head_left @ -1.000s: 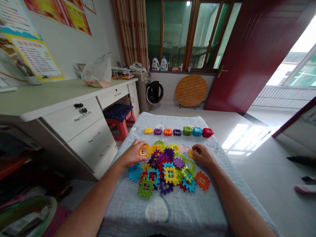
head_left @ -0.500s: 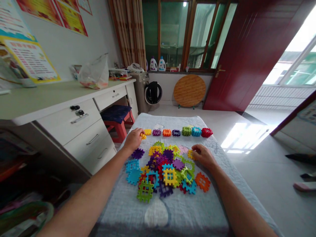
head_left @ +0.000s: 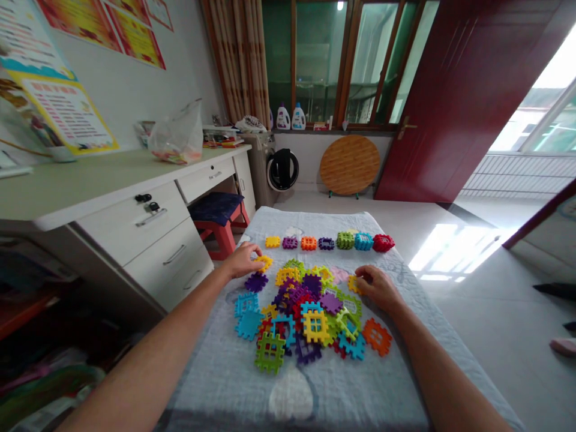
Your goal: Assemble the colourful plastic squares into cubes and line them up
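Note:
A pile of colourful plastic interlocking tiles (head_left: 310,312) lies on a grey quilt (head_left: 315,396) spread over a low table. Beyond the pile runs a row of assembled tile cubes (head_left: 333,242), from yellow at the left to red at the right. My left hand (head_left: 243,261) rests at the pile's far left corner with its fingers on a yellow tile (head_left: 264,261), just short of the row's yellow end. A purple tile (head_left: 256,281) lies right below that hand. My right hand (head_left: 378,287) lies on the pile's right edge, fingers over another yellow tile (head_left: 354,283).
A white desk with drawers (head_left: 148,222) stands close on the left, with a red stool (head_left: 220,225) under it and a plastic bag (head_left: 177,135) on top. A round wooden board (head_left: 350,165) leans on the far wall. A dark red door (head_left: 459,102) stands open at the right.
My left hand took a yellow tile from the pile, carried it up towards the row's left end, then came back a little and lowered it onto the quilt. My right hand stayed put.

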The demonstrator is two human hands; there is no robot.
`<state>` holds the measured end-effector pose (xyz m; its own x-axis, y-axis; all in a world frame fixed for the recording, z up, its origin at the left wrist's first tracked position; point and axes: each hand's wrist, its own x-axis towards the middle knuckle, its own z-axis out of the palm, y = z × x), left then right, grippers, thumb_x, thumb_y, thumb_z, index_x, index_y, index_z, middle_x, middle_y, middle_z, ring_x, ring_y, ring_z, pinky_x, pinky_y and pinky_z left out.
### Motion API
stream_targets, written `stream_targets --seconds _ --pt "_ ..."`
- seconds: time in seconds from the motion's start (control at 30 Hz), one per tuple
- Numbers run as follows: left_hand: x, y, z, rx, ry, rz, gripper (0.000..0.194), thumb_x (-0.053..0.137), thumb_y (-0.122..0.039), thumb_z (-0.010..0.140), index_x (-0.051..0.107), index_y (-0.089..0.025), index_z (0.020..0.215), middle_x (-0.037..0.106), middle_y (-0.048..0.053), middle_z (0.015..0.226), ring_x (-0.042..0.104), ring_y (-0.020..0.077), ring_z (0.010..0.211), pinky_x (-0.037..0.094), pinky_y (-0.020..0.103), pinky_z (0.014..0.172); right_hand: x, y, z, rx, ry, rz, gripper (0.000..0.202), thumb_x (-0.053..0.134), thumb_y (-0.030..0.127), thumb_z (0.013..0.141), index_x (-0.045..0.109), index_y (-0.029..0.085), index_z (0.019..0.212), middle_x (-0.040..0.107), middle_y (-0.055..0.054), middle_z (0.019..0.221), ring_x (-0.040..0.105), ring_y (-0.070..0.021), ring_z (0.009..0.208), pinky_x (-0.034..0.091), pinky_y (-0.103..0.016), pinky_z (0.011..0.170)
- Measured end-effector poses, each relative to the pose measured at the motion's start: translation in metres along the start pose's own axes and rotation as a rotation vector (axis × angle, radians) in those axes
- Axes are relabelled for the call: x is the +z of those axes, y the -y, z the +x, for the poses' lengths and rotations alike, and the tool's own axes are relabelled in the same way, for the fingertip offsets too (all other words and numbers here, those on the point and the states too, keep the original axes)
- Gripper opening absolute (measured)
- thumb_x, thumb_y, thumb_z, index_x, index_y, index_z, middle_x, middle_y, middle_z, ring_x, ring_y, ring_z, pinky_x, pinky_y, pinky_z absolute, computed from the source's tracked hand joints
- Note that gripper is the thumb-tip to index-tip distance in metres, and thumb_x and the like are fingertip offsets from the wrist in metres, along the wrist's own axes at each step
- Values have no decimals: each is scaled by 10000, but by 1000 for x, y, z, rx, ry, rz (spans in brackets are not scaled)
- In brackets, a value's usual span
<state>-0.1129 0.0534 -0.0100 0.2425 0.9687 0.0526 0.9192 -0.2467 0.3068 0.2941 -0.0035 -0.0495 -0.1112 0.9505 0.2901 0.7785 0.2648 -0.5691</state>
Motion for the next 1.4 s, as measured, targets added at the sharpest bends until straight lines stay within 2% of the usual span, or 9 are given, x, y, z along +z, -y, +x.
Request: stream_targets --seconds 0.13,0.27,0.37,0.47,0.57,0.73,0.87,1.1,1.4 --pt "9 -8 9 -134 -29 61 543 673 -512 600 608 -169 1016 633 118 1058 608 279 976 461 338 831 0 -1 0 -3 0 -3 235 495 259 686 654 161 830 616 -31 727 528 -156 658 397 -274 629" --pt "18 -20 12 -216 -43 101 449 680 -387 595 629 -177 989 678 113 1014 630 283 965 459 312 783 -1 -1 -1 3 1 -2 242 495 262 693 654 162 846 612 -30 729 528 -156 663 401 -274 633" --pt "12 -22 11 -252 -70 106 453 650 -329 626 616 -197 1058 690 87 1052 633 251 982 456 276 782 -1 -1 -1 15 13 -4 245 493 261 692 650 156 849 610 -34 737 529 -156 665 403 -275 632" --pt "-2 -17 8 -307 -114 110 521 616 -357 678 567 -198 1171 665 91 1155 625 241 1028 455 264 806 -2 0 -1 17 16 1 246 495 262 690 650 155 848 613 -35 744 529 -155 665 404 -274 632" --pt "-10 -14 4 -366 -147 133 546 546 -404 747 518 -176 1242 660 122 1169 624 255 1047 458 281 809 -2 0 -1 10 10 1 238 498 262 691 651 160 842 612 -31 738 526 -153 669 403 -271 636" --pt "3 -27 2 -342 -89 196 553 561 -474 722 546 -179 1191 695 138 1075 649 286 982 466 300 737 -2 0 -1 10 25 -2 233 500 259 701 648 160 850 610 -32 744 529 -157 682 402 -273 642" --pt "14 -38 2 -308 -58 229 480 609 -442 680 581 -203 1095 714 112 1005 659 274 945 460 283 708 -2 1 -1 17 21 7 223 500 254 697 647 168 842 608 -28 739 527 -155 676 401 -272 635" --pt "9 -41 4 -264 -23 257 466 613 -309 651 570 -197 1102 706 113 1024 654 272 964 464 289 720 -3 3 0 7 19 2 220 500 236 689 646 162 837 611 -34 747 535 -159 687 410 -276 653" --pt "10 -42 7 -280 -2 243 503 681 -356 601 584 -212 1072 715 115 965 660 302 927 475 316 698 -2 2 0 -4 23 -1 201 500 234 702 634 169 836 616 -34 762 541 -163 705 413 -280 675"
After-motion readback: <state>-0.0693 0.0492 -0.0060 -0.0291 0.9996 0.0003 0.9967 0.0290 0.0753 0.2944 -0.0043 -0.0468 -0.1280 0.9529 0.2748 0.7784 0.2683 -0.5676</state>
